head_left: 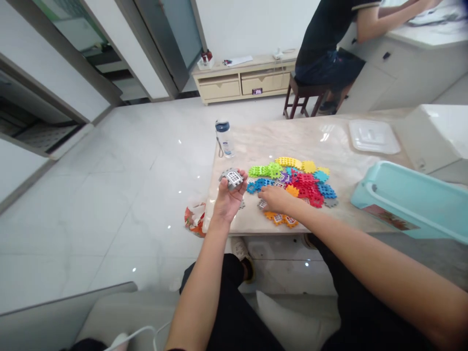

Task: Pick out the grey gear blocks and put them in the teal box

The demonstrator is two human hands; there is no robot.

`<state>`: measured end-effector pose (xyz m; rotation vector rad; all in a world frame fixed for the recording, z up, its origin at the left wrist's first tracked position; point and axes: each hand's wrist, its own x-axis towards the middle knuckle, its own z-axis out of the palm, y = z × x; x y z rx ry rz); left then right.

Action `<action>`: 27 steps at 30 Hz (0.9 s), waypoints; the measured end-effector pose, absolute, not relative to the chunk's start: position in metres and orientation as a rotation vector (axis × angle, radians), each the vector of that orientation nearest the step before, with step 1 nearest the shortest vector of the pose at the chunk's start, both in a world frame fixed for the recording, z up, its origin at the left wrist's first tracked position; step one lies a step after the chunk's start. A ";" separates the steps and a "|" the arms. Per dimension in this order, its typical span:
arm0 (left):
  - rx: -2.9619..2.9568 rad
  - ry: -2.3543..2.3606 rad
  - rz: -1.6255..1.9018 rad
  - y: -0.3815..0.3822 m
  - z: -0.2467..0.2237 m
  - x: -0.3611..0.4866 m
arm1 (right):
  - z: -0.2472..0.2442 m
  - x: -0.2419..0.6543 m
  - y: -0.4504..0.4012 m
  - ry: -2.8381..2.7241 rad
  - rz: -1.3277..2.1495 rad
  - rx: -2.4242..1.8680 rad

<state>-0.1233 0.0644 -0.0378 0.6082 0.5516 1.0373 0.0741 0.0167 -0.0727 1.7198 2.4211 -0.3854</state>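
My left hand (pixel 229 197) is raised over the left end of the table, its fingers wrapped round a grey notched piece (pixel 233 178) with a white window shape on it. To its right, my right hand (pixel 275 196) reaches down into the pile, its fingertips at a grey piece (pixel 262 204) lying on the tabletop. Around it spread green pieces (pixel 266 170), blue pieces (pixel 260 184), yellow pieces (pixel 289 163), red pieces (pixel 307 183) and orange pieces (pixel 290 221). Whether the right fingers grip the grey piece is hard to make out.
A clear bottle (pixel 224 140) with a blue lid stands at the table's (pixel 256 141) left back corner. On the right are a turquoise bin (pixel 413 200) and a translucent lid (pixel 373 136). Beyond the table, a person (pixel 321 44) sits on a stool (pixel 305 92).
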 end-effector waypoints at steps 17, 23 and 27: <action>0.690 0.593 0.874 0.066 -0.044 -0.111 | -0.070 0.053 0.018 2.322 -0.424 1.738; 0.763 0.595 0.835 0.059 -0.042 -0.095 | -0.069 0.043 0.017 2.322 -0.445 1.777; 0.733 0.630 0.897 0.062 -0.038 -0.099 | -0.068 0.038 0.020 2.298 -0.512 1.818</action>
